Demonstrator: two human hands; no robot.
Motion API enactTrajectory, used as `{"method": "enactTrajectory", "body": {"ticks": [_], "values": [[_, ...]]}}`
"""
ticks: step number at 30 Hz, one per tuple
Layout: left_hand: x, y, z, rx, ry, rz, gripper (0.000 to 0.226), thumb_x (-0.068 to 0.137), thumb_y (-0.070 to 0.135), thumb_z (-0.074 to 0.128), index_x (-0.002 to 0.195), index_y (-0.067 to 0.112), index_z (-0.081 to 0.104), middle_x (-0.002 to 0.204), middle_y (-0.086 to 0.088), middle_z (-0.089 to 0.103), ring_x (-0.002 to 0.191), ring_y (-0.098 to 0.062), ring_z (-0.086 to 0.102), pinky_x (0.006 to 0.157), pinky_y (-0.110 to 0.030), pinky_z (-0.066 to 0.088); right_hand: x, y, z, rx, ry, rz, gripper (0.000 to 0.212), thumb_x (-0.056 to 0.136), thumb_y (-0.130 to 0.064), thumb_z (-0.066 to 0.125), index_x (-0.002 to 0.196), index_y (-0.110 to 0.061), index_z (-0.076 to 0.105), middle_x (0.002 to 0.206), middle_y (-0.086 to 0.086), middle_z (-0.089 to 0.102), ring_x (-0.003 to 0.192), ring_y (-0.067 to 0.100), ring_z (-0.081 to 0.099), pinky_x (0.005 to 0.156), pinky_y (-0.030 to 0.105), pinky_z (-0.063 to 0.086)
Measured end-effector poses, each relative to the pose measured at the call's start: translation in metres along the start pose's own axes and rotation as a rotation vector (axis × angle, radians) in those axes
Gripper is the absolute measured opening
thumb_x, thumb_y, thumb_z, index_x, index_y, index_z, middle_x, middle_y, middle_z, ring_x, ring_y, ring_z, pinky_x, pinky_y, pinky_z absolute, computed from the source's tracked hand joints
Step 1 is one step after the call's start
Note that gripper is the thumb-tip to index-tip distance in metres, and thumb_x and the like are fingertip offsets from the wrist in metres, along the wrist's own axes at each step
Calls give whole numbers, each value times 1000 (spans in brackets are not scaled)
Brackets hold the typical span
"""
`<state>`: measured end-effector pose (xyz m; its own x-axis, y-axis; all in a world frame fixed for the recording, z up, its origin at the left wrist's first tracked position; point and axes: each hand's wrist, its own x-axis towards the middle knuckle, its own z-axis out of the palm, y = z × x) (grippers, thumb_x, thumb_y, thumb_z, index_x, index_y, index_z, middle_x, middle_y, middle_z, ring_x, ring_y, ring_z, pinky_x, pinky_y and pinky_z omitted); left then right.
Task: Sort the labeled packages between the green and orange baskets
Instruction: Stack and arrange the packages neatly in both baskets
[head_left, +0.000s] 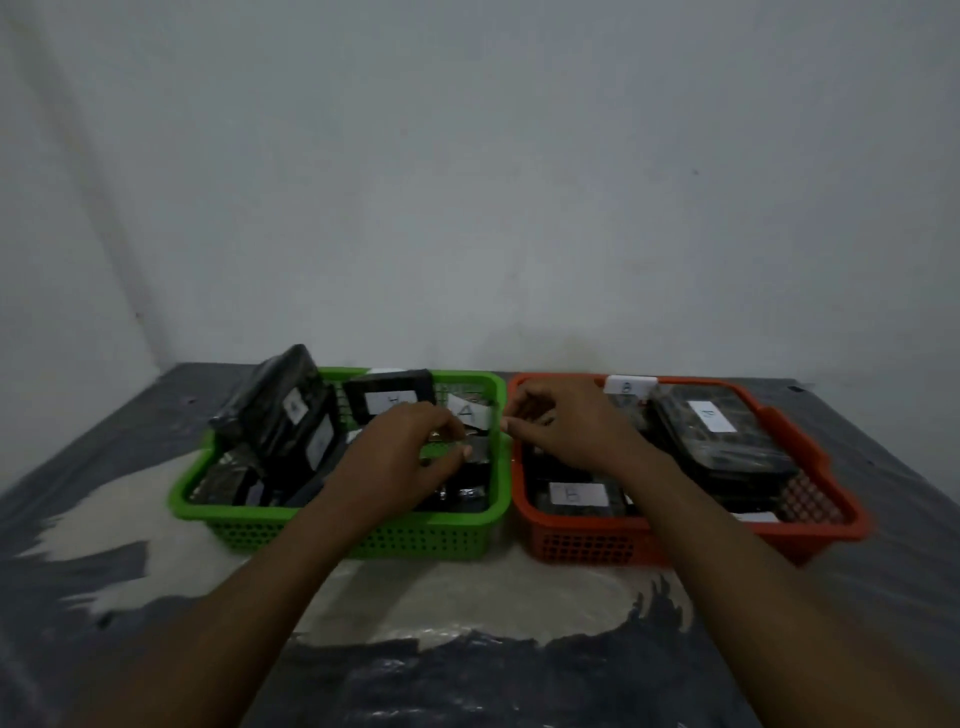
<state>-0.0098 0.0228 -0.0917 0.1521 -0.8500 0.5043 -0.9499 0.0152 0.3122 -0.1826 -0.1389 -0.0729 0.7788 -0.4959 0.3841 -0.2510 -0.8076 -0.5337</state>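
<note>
Green basket (234, 519): we see left hand (400, 452) pinching dark package (479, 448), thumb below, fingers (441, 415) above. Right hand (566, 421) curled at orange basket (571, 524) rim; we cannot tell its hold.

You're looking at a green basket (441, 540) with a dotted hole pattern, an orange-red basket (582, 545) patterned alike, black packages (389, 382) with white labels (711, 415), and a dark grey worktop (883, 571) smeared whitish.

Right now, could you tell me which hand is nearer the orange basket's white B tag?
Right. The right hand is just left of the B tag; the left hand is over the green basket.
</note>
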Motion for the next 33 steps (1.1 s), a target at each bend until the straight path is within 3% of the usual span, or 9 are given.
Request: {"method": "enactTrajectory", "body": {"ticks": [3, 6, 9, 15, 17, 21, 24, 27, 33], "values": [[-20, -18, 0, 125, 33, -47, 23, 90, 42, 67, 101, 22, 68, 98, 5, 66, 92, -18, 58, 77, -38, 48, 19, -12, 18, -114, -96, 6, 19, 85, -31, 77, 102, -23, 73, 97, -13, 69, 85, -2, 62, 77, 28, 50], [-32, -28, 9, 130, 20, -143, 26, 92, 47, 59, 104, 24, 64, 103, 6, 61, 100, -19, 54, 86, -37, 42, 35, -23, 32, -325, -304, 45, 48, 82, -35, 79, 126, -24, 64, 129, -4, 64, 117, 14, 61, 95, 33, 51], [-33, -33, 17, 53, -7, -204, 33, 91, 50, 52, 105, 22, 61, 100, 2, 60, 98, -20, 54, 83, -38, 47, 46, -29, 48, -530, -433, 81, 67, 80, -36, 79, 140, -27, 51, 137, -1, 59, 122, 21, 58, 99, 41, 49], [-32, -41, 21, 26, -60, -208, 32, 91, 53, 52, 106, 24, 55, 99, 3, 54, 95, -17, 48, 72, -34, 42, 56, -23, 72, -713, -443, 99, 59, 83, -34, 77, 136, -26, 54, 134, 1, 61, 130, 23, 51, 113, 50, 25], [-31, -41, 21, 28, -70, -204, 35, 89, 55, 49, 106, 25, 53, 97, 6, 50, 95, -17, 46, 73, -34, 41, 55, -22, 69, -639, -434, 97, 57, 82, -32, 78, 134, -25, 56, 132, 1, 62, 128, 23, 54, 113, 48, 31], [-30, -42, 19, -5, -77, -223, 38, 90, 61, 51, 106, 26, 52, 97, 7, 49, 95, -16, 47, 74, -33, 41, 50, -23, 44, -312, -296, 96, 56, 74, -22, 85, 122, -25, 56, 123, 2, 64, 108, 21, 63, 91, 33, 54], [-26, -42, 16, -143, -94, -258, 59, 89, 62, 60, 133, 24, 50, 128, 3, 56, 119, -17, 52, 96, -37, 48, 38, -21, 27, -99, -184, 51, 55, 68, -19, 88, 110, -29, 53, 117, -5, 64, 107, 15, 64, 87, 37, 58], [-16, -40, 9, -230, -98, -204, 77, 88, 52, 68, 152, 26, 34, 153, 3, 44, 137, -15, 42, 111, -36, 40, 25, -19, 23, 115, -154, 8, 54, 67, -12, 88, 107, -30, 56, 118, -11, 63, 114, 8, 62, 93, 37, 57], [-5, -41, 2, -433, -106, -149, 57, 89, 42, 71, 141, 32, 50, 138, 13, 58, 126, -4, 53, 105, -33, 47, 14, -8, 24, 310, -134, -54, 52, 74, -13, 84, 117, -26, 58, 125, -9, 63, 118, 10, 63, 98, 40, 55]]}}
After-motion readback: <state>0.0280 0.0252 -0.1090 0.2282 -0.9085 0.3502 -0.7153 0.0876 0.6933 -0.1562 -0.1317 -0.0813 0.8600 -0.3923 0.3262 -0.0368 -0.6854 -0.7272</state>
